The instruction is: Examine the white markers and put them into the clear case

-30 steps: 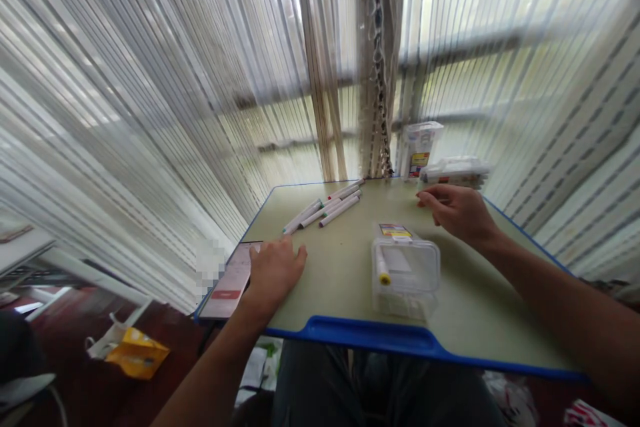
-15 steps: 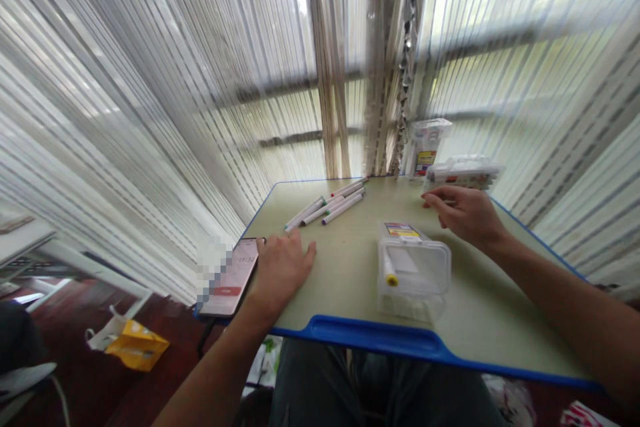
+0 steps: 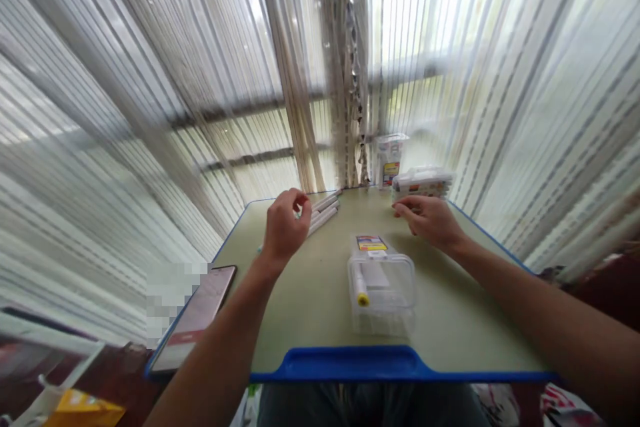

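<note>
Blue-edged bench (image 3: pixel 305 307) before striped curtains (image 3: pixel 225 67)
Left hand (image 3: pixel 289 223) by markers (image 3: pixel 325 217), right hand (image 3: pixel 427 219) by case (image 3: pixel 423 181), both curled; cannot tell if gripping.

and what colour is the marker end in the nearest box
The marker end is yellow, clearest in the head view.

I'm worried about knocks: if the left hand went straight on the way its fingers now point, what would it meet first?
Most likely the white, stick-shaped markers lying on the pale green, blue-edged tabletop, right by the left hand. Its height above them is unclear, so it might pass over.
</note>
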`<state>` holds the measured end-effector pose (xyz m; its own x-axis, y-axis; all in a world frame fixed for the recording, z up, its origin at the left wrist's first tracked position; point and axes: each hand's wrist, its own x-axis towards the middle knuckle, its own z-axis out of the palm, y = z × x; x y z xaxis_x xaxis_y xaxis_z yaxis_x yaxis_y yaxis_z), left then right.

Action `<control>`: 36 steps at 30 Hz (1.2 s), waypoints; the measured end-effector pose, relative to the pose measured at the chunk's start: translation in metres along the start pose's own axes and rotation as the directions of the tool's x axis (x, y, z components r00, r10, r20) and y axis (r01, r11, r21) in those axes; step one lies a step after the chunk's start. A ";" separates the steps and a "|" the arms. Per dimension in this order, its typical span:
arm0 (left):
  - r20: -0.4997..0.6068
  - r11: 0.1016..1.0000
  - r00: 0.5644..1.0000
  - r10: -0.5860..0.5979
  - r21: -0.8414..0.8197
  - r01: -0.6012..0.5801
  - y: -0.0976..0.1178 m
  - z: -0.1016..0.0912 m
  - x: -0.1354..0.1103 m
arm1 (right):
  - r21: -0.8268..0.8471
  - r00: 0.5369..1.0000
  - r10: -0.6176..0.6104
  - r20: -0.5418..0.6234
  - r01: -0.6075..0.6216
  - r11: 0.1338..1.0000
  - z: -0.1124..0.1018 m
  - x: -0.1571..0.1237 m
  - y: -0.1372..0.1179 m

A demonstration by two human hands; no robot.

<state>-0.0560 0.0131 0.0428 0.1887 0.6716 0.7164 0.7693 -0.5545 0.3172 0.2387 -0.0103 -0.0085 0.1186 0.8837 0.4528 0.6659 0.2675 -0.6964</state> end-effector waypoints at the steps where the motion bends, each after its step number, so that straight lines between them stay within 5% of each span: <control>1: 0.016 1.000 1.000 -0.010 0.005 0.009 -0.007 0.004 -0.003 | 0.002 1.000 -0.001 -0.001 0.001 1.000 0.000 0.001 0.001; 4: 0.142 0.996 0.989 -0.038 0.080 0.026 -0.022 0.010 -0.012 | 0.011 1.000 -0.002 -0.009 0.002 1.000 0.000 0.002 0.003; 9: 0.430 0.955 0.893 -0.134 0.295 0.002 -0.024 0.019 -0.021 | 0.006 1.000 0.022 0.004 -0.022 1.000 0.001 0.001 0.005; 15: 0.498 0.927 0.842 -0.206 0.375 0.005 -0.019 0.027 -0.029 | 0.009 0.999 0.050 -0.010 -0.050 0.999 0.003 -0.002 0.000; 21: 0.499 0.926 0.845 -0.190 0.377 -0.015 -0.011 0.026 -0.031 | 0.056 1.000 0.021 0.008 -0.022 0.998 0.006 -0.004 -0.003; 27: 0.396 0.945 0.910 -0.127 0.328 -0.011 0.001 0.022 -0.024 | 0.146 1.000 0.022 0.006 -0.022 0.989 0.010 -0.001 -0.013; 31: 0.270 0.996 0.962 -0.032 0.094 0.006 0.008 0.023 -0.008 | 0.273 0.996 0.050 0.075 -0.069 0.960 0.008 0.016 -0.025; 36: 0.242 0.988 0.968 0.071 -0.152 -0.035 0.024 0.028 0.009 | 0.550 0.985 0.097 0.140 -0.159 0.820 0.006 0.024 -0.037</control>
<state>-0.0189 0.0196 0.0392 0.3855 0.7292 0.5654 0.6608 -0.6458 0.3824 0.2121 0.0036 0.0246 0.0786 0.9506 0.3004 0.1214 0.2900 -0.9493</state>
